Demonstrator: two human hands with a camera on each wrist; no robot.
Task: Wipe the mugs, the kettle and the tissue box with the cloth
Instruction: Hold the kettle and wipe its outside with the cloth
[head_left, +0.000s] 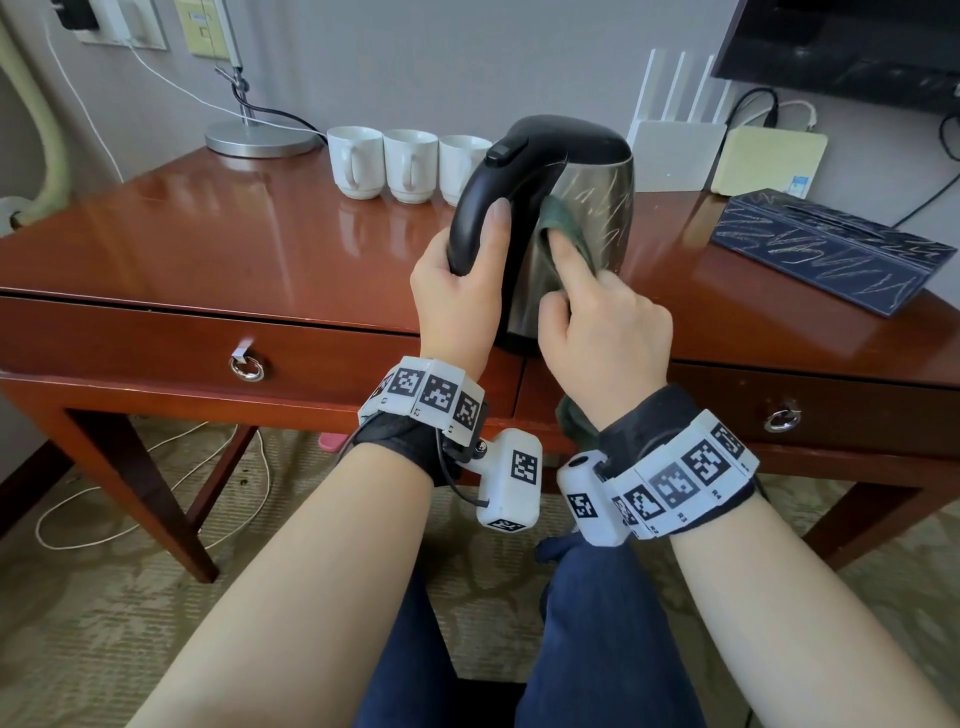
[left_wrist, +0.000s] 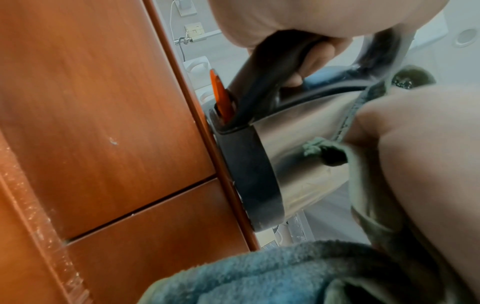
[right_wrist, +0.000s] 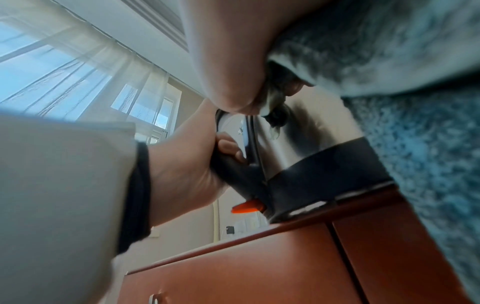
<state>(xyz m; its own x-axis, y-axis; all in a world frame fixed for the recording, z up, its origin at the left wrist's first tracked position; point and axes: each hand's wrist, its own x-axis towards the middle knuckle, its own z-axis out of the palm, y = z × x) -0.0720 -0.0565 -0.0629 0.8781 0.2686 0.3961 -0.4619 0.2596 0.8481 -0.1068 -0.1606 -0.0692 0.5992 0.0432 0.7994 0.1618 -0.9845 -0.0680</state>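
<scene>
A steel kettle (head_left: 597, 208) with a black lid and handle stands at the desk's front edge, scribbled with pale marks. My left hand (head_left: 457, 275) grips its black handle (head_left: 478, 218). My right hand (head_left: 597, 317) holds a dark green cloth (head_left: 566, 228) and presses it with the forefinger against the kettle's side. The cloth's tail (head_left: 574, 421) hangs below that wrist. Three white mugs (head_left: 410, 163) stand in a row behind the kettle. A dark blue tissue box (head_left: 826, 249) with pale scribbles lies at the right. The wrist views show the kettle body (left_wrist: 306, 123) (right_wrist: 319, 127) and cloth (left_wrist: 259, 273) (right_wrist: 402, 102) close up.
A red-brown wooden desk (head_left: 234, 239) with two ring-pull drawers (head_left: 247, 368) carries a lamp base (head_left: 260, 137) at the back left, a white router (head_left: 675, 156) and a pale box (head_left: 769, 161) at the back right. Cables trail over the carpet under the desk.
</scene>
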